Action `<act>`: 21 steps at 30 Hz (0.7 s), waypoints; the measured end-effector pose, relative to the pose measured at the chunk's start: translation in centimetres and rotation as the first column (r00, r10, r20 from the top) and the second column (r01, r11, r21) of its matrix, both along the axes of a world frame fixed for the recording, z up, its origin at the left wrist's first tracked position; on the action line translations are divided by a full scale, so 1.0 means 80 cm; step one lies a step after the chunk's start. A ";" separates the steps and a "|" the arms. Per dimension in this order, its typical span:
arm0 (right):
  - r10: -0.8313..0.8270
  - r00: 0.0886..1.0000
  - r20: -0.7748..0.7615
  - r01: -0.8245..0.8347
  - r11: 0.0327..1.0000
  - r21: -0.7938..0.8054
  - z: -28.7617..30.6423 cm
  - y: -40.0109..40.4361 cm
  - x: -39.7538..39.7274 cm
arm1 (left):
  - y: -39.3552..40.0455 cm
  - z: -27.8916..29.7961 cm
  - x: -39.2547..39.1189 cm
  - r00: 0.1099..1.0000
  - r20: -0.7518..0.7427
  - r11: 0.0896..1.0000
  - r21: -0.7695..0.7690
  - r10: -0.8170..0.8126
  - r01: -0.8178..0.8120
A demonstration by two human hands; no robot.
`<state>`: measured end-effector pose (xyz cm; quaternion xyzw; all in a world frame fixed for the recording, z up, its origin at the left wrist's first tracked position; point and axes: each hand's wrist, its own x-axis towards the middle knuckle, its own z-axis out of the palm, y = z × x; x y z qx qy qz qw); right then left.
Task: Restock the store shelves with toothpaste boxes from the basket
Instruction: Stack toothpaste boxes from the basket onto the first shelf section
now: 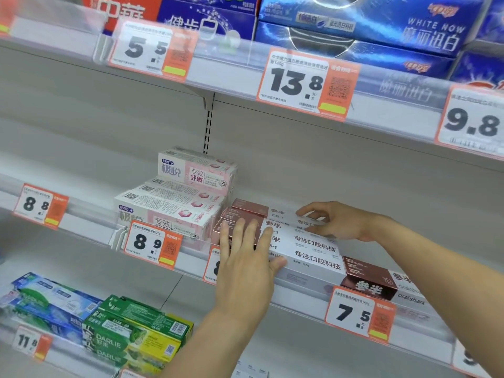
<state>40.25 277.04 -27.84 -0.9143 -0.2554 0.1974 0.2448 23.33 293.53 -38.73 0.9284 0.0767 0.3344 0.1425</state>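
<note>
On the middle shelf (300, 301) lie white-and-maroon toothpaste boxes (313, 249), at least three in a stepped row, each printed "专注口腔科技". The left hand (245, 266) lies flat against their maroon ends, fingers straight and spread, thumb pressed to the front box's edge. The right hand (335, 222) reaches over from the right, its fingertips curled down onto the rear boxes; whether it grips one or only steadies it, I cannot tell.

Just right of the row sits another box of the same brand (368, 279), maroon end forward, above a "7.5" price tag (360, 313). To the left stands a pile of pink-and-white boxes (180, 197), four that I can count, behind an "8.9" tag (152, 244). Farther left hangs an "8.8" tag (41, 205).

The upper shelf holds blue "WHITE NOW" cartons (381, 31), with tags reading "5.5" (147, 47), "13.8" (302, 83) and "9.8" (474, 124). Below, green-and-yellow "DARLIE" boxes (136, 339) lie beside blue-green ones (49, 301), near an "11.8" tag (27, 342).
</note>
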 end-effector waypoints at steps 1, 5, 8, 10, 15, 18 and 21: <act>-0.019 0.998 -0.058 0.021 0.999 0.029 0.003 -0.001 -0.002 | 0.000 0.001 -0.001 1.000 -0.009 1.000 0.013 0.008 -0.008; -0.017 0.984 -0.177 0.029 0.998 0.063 0.009 -0.008 -0.007 | 0.000 0.000 -0.001 1.000 -0.018 0.999 0.040 0.017 -0.016; -0.014 0.986 -0.163 0.026 0.997 0.072 0.010 -0.005 -0.009 | 0.001 -0.001 0.000 1.000 -0.018 0.998 0.054 0.025 -0.024; -0.018 0.984 -0.178 0.034 0.996 0.088 0.010 -0.004 -0.008 | 0.001 -0.003 0.000 1.000 -0.011 0.998 0.061 0.025 -0.025; -0.021 0.979 -0.204 0.043 0.994 0.102 0.006 -0.003 -0.007 | 0.002 -0.004 0.001 0.999 -0.014 0.997 0.076 0.030 -0.029; -0.022 0.982 -0.186 0.042 0.994 0.103 0.004 -0.004 -0.007 | 0.003 -0.004 0.002 0.999 -0.027 0.994 0.105 0.030 -0.027; 0.009 1.000 -0.021 -0.009 1.000 0.002 0.004 -0.004 -0.018 | 0.004 -0.006 -0.002 0.998 -0.059 0.992 0.127 0.012 -0.005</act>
